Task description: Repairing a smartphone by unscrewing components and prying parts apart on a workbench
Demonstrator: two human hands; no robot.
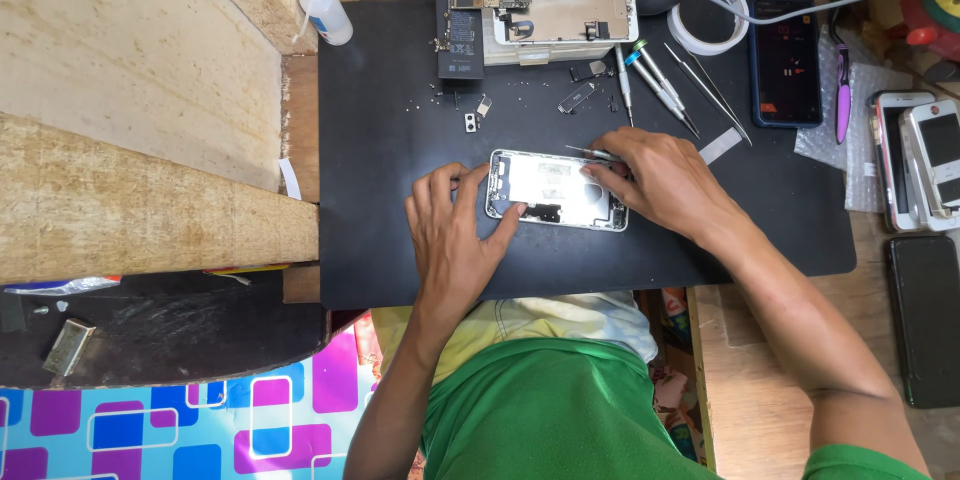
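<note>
Steadying the opened phone shell (556,190) mid-desk (400,140) with our left hand (455,230) flat and unclenched, we pinch tweezers (592,152) in our right hand (655,180) over its top edge.

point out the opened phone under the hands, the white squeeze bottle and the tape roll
opened phone (548,185), head view, bare middle of its inner plate
white squeeze bottle (325,12), head view, its body
tape roll (682,35), head view, its left rim

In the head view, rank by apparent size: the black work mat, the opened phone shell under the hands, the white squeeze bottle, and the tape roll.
1. Black work mat
2. Opened phone shell
3. White squeeze bottle and tape roll: they look about alike, so no ranking.
</note>
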